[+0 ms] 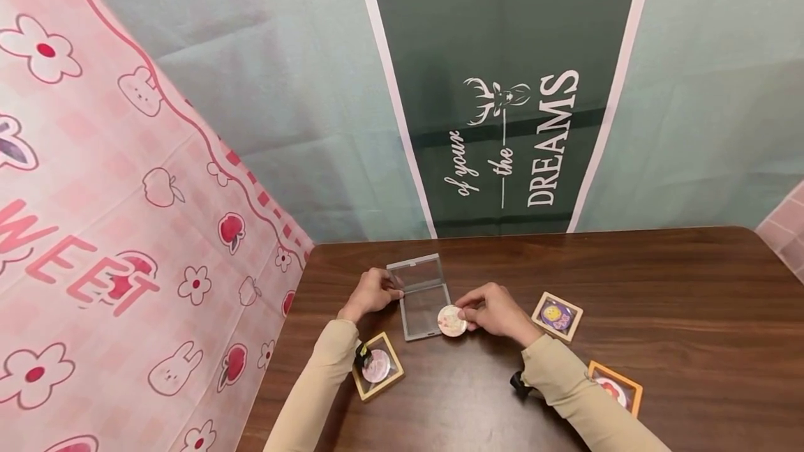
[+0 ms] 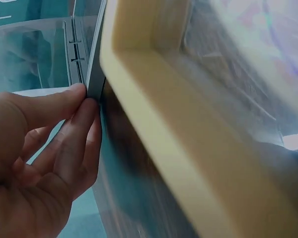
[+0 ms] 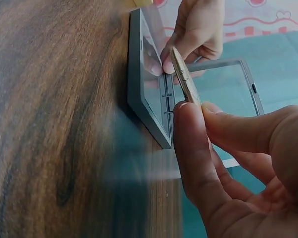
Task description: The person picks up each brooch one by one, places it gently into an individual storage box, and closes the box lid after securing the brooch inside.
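A grey display case (image 1: 422, 312) with clear film panels lies unfolded on the table, its lid tilted up at the back. My left hand (image 1: 370, 293) pinches the case's left edge near the hinge between thumb and fingers, as the left wrist view shows up close. Between the thumb and fingers of my right hand (image 1: 497, 309) is a round pin badge (image 1: 449, 321) with a pale pink and cream print. Over the case's front right corner, the badge overlaps the frame in the head view. Seen edge-on in the right wrist view, the badge (image 3: 185, 79) stands tilted before the hinge.
Under my left wrist lies a yellow-framed case (image 1: 397, 377) holding a pink round badge. To the right are a pale wooden-framed case (image 1: 576, 326) with a purple badge and an orange-framed case (image 1: 636, 396), partly hidden by my right sleeve. Printed cloths hang behind the brown table (image 1: 691, 284).
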`<state>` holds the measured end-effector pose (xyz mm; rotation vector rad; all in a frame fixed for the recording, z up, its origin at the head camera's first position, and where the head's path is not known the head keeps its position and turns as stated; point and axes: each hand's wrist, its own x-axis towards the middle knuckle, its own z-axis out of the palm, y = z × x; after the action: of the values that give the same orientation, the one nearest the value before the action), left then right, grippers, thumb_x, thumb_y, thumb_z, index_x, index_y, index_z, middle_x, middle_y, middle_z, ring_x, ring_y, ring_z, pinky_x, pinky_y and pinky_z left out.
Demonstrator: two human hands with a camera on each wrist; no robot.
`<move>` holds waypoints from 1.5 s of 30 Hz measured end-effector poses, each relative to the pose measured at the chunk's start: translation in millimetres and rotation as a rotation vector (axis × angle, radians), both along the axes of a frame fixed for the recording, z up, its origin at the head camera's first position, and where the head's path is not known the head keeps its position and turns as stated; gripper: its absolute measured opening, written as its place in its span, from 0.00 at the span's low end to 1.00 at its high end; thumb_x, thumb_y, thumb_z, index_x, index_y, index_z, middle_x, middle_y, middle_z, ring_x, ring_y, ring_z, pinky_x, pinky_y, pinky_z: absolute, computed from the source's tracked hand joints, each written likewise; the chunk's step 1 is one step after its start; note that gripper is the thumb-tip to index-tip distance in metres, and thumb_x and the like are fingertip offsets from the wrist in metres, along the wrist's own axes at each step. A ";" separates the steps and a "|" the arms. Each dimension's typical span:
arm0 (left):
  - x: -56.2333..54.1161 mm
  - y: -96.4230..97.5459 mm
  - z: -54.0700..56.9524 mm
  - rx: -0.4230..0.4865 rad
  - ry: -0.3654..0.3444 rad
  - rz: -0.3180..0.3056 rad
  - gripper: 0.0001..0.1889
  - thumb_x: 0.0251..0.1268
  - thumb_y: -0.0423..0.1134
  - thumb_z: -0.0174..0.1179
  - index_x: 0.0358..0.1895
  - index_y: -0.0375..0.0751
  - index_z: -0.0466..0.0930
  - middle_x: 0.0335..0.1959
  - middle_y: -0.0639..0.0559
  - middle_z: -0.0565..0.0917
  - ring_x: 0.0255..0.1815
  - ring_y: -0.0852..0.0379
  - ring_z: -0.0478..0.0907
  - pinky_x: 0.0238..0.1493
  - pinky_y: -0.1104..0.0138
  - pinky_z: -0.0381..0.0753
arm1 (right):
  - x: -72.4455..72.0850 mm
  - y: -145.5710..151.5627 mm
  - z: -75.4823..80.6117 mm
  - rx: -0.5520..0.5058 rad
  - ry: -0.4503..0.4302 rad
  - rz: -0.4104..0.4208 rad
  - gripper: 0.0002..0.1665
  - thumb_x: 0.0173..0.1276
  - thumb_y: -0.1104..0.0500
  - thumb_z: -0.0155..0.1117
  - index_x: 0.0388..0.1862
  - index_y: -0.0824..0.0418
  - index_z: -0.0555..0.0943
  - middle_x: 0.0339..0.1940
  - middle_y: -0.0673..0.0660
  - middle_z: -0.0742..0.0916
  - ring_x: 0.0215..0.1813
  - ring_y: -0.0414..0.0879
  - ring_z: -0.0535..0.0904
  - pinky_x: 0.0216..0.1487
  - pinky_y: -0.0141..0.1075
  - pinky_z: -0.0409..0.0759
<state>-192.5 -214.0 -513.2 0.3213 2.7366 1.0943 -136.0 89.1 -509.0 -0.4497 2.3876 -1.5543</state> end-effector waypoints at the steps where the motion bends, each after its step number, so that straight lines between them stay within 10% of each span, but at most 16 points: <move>1: 0.9 0.6 0.0 -0.006 -0.001 -0.004 0.03 0.66 0.31 0.74 0.40 0.40 0.91 0.39 0.48 0.93 0.42 0.54 0.92 0.48 0.62 0.88 | -0.3 -0.3 -0.1 0.007 0.002 -0.002 0.08 0.67 0.69 0.74 0.44 0.69 0.91 0.29 0.58 0.92 0.27 0.49 0.89 0.28 0.31 0.83; 45: 18.1 29.1 2.6 -0.017 -0.064 -0.053 0.04 0.62 0.34 0.78 0.37 0.43 0.91 0.31 0.55 0.93 0.35 0.66 0.86 0.44 0.68 0.84 | -5.7 -20.7 -8.5 0.140 -0.018 -0.083 0.04 0.64 0.69 0.75 0.35 0.65 0.87 0.22 0.50 0.88 0.23 0.40 0.85 0.27 0.31 0.79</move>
<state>-174.3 -184.9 -510.7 0.3489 2.6642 1.0489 -141.7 68.4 -517.5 -0.3102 2.5102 -1.4044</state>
